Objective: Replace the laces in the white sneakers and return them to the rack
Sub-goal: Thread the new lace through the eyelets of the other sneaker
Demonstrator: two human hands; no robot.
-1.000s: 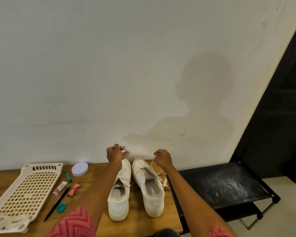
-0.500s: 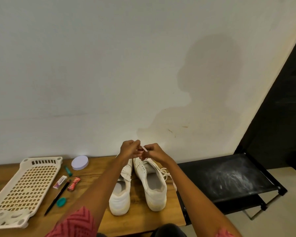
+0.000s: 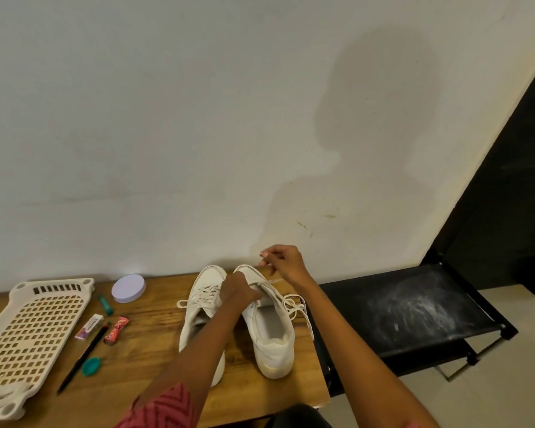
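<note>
Head view: two white sneakers sit side by side on the counter, toes to the wall. The left hand is curled over the right sneaker at its eyelets, seemingly pinching the lace there. The right hand is raised above the toe, fingers closed on a lace end. The left sneaker looks already laced. The rack stands just beside the counter.

A hard pull could drag the lace out of an eyelet or leave uneven ends; loose loops by the counter edge might snag.
</note>
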